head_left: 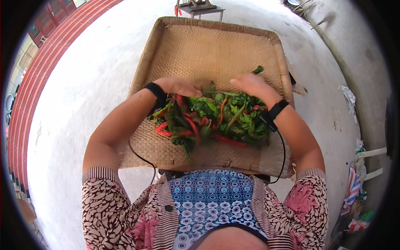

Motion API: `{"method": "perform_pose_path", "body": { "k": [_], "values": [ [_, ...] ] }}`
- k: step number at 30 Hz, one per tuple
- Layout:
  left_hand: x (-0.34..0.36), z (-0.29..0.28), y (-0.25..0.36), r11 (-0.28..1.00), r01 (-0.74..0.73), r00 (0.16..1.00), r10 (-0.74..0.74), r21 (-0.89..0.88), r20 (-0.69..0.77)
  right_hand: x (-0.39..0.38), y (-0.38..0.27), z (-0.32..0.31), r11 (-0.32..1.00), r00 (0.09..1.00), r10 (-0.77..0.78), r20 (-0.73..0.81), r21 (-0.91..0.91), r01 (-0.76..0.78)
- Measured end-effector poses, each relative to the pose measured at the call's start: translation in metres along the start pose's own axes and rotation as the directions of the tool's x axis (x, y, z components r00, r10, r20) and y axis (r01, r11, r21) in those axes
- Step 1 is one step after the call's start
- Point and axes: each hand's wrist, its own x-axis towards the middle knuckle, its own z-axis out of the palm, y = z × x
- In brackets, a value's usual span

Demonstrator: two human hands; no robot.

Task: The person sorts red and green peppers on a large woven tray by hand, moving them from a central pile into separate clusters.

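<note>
A heap of red and green chili peppers (204,110) lies across the near half of a woven tray (208,50). My left hand (182,86) reaches over the heap's far left edge, fingers stretched to the right and touching or just above the peppers. On the far right side, my right hand (252,86) is held palm down with fingers extended leftward, slightly blurred. Neither hand shows a pepper in it; the undersides of both are hidden. One green pepper (258,69) sits apart, just beyond my right hand.
The tray has a raised wrapped rim. Pale concrete floor (79,104) surrounds it. A small table (200,9) stands beyond the far rim. Red steps (54,50) run along the left. Bags and a striped cloth (352,187) lie at the right. Thin cables (143,159) hang from both wristbands.
</note>
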Motion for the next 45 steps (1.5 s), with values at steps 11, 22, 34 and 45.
{"method": "perform_pose_path", "body": {
  "k": [11,22,34,45],
  "values": [
    [-0.007,-0.02,0.01,1.0,0.001,0.985,0.002,-0.014,0.17,0.022,0.061,0.007,0.851,0.968,-0.009,-0.252,-0.51,-0.126],
    [-0.066,-0.008,0.079,0.957,-0.269,0.798,0.162,-0.104,-0.58,-0.071,-0.011,-0.021,0.326,0.856,0.09,-0.51,0.827,0.458],
    [-0.067,0.043,0.094,0.539,-0.524,0.836,0.177,-0.66,-0.52,-0.114,-0.032,0.021,-0.038,0.946,-0.242,-0.217,0.976,0.214],
    [-0.044,0.058,0.071,0.335,-0.557,0.763,-0.156,-0.76,-0.628,-0.079,-0.027,0.015,0.137,0.879,0.119,-0.463,0.884,0.447]
  ]
}}
